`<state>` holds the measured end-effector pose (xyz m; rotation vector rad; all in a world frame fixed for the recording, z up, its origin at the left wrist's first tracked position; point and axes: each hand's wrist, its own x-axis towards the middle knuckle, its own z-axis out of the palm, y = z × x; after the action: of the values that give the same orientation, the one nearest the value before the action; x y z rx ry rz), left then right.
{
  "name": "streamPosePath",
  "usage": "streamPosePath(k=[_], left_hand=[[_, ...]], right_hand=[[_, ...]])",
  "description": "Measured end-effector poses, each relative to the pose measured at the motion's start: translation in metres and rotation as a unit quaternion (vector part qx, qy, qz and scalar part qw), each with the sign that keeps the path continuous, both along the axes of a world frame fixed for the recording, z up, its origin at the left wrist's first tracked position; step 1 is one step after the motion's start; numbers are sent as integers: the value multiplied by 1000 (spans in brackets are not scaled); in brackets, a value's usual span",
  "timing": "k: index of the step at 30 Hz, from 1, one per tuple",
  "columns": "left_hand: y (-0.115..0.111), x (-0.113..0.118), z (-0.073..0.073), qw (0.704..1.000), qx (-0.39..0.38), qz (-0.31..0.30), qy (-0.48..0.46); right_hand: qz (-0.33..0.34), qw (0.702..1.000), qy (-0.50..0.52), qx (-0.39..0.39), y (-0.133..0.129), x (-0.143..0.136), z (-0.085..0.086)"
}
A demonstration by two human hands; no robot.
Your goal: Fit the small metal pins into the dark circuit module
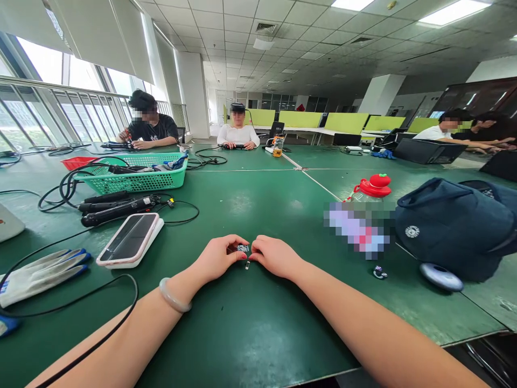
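My left hand [220, 258] is closed in a pinch round a small dark board with pale markings [243, 248], which looks like a circuit board. Close beside it, my right hand [272, 256] has thumb and fingers drawn together near the board's right edge. What those right fingers hold, if anything, is too small to make out. Just below the fingertips shows a small pale, shiny piece [247, 265]; whether it hangs from the board or lies on the table, I cannot tell. Both hands are low over the green table [242, 334].
Left lie a phone [135, 240] on a white box, gloves [44, 272], black tools [117, 209] and a green basket [137, 183]. A black cable [135, 302] crosses my left forearm. Right stand a red-lidded bottle [374, 186] and a navy bag [456, 226]. Several people sit farther off.
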<state>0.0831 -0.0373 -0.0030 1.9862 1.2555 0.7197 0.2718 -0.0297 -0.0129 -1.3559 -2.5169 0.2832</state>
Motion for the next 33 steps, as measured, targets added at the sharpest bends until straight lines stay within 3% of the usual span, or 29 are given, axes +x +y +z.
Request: streamPosePath(k=[10,16,26,33], left_hand=[[1,0,0,1000,3,3,8],[1,0,-1,1000,4,-1,11],[-4,1,2,999,17,-27,8],[-5,2,4,999,-4,-41,-30]], right_hand=[[33,992,96,-70,5,12,3],[18,996,78,-49,3,7,0],[47,979,192,55,-9,-2,7],[42,976,209,49,-12,-5,8]])
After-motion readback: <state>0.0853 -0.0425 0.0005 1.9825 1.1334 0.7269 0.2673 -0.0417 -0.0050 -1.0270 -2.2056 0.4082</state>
